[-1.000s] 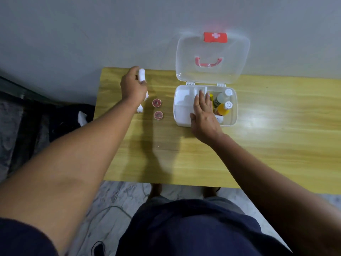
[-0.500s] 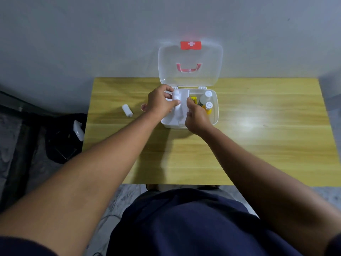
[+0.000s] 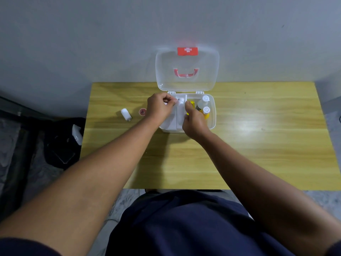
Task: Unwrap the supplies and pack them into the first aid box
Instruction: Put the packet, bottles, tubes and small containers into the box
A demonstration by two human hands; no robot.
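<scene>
On the yellow wooden table [image 3: 239, 154], head view: first aid box [image 3: 212, 122] sits at 12 o'clock, clear lid [image 3: 187, 71] upright against the wall. Left hand [image 3: 158, 109] pinches a small white roll [image 3: 180, 101] above the box's middle compartment. Right hand [image 3: 193, 121] curled over the box beside it, fingertips near the roll (contact cannot be told). Two white-capped bottles [image 3: 203, 106] lie in the right compartment. At 10 o'clock, well apart from the box: another white roll [image 3: 126, 114], lying flat, and a small red-rimmed round item [image 3: 142, 111].
</scene>
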